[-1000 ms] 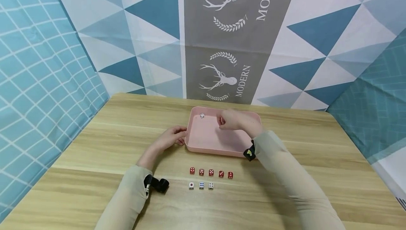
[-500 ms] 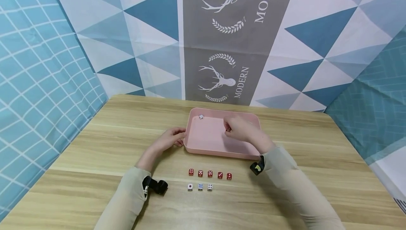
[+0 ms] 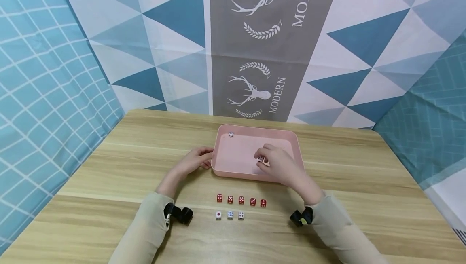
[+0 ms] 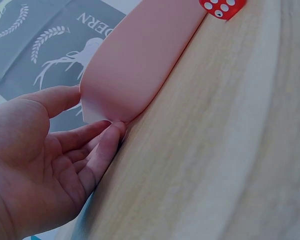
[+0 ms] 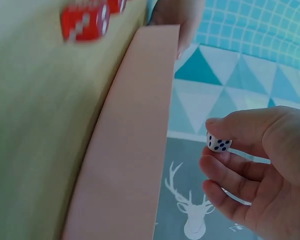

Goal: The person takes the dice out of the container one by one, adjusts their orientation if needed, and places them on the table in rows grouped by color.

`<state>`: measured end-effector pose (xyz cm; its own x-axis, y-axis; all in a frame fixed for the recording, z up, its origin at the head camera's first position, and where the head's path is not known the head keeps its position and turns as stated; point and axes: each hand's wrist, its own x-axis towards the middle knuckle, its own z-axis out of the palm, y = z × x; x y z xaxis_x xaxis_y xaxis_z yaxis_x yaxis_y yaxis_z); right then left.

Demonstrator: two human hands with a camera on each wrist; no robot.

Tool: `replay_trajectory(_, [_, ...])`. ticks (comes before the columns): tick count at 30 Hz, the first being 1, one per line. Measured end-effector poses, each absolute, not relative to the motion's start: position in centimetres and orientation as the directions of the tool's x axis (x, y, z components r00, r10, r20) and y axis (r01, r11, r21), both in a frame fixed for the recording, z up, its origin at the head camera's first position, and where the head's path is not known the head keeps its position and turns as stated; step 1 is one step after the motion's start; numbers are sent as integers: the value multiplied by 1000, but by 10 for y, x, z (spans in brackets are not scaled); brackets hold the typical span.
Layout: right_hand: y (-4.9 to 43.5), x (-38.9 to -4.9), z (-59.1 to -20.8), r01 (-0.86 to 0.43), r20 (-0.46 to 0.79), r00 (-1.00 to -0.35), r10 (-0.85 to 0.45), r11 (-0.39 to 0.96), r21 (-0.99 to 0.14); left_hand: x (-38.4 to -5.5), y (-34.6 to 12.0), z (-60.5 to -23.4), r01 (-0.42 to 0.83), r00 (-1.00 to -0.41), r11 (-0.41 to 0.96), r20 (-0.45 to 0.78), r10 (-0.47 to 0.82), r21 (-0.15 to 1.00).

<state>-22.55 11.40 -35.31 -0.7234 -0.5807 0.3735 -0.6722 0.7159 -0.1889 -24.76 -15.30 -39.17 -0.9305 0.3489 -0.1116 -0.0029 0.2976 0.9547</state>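
My right hand (image 3: 281, 166) pinches a white die (image 5: 220, 144) with dark pips between thumb and fingertips, just above the pink tray (image 3: 234, 157). The right wrist view has the die over the tray's near wall (image 5: 127, 135), apart from it. At the tray's left end, my left hand (image 3: 191, 162) holds the side; its thumb touches the rim and its fingers meet the lower edge in the left wrist view. Another white die (image 3: 231, 134) lies in the tray's far left corner.
A row of several red dice (image 3: 241, 200) lies on the wooden table (image 3: 138, 142) in front of the tray. Nearer still is a row of three white dice (image 3: 230, 215). Behind the table hangs a patterned cloth (image 3: 251, 45).
My right hand has moved right and nearer over the tray, and its turning brings the pinched white die into view. The left hand stays at the tray's left end.
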Motion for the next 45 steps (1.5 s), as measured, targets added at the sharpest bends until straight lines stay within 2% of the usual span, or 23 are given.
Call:
replay_trajectory(7, [115, -198, -358, -737, 396, -670, -628, 628, -251, -253, -155, -398, -6, -932, 281, -107, 346, 960])
replay_trajectory(13, [114, -183, -363, -719, 355, -694, -626, 630, -294, -264, -158, -415, -8, -933, 265, -102, 344, 964])
replay_trajectory(23, [112, -166, -367, -759, 291, -650, -702, 621, -195, -266, -157, -420, 8, -937, 274, -89, 339, 962])
replay_trajectory(33, [106, -160, -375, -777, 122, -629, -768, 613, -143, -266, -158, -420, 1, -938, 278, -95, 334, 961])
replay_trajectory(40, [105, -161, -382, -799, 49, -593, -803, 581, -152, -254, -154, -400, -13, -932, 266, -108, 346, 964])
replay_trajectory(45, [103, -159, -385, -818, 54, -572, -819, 563, -122, -250, -153, -396, -11, -933, 273, -108, 344, 962])
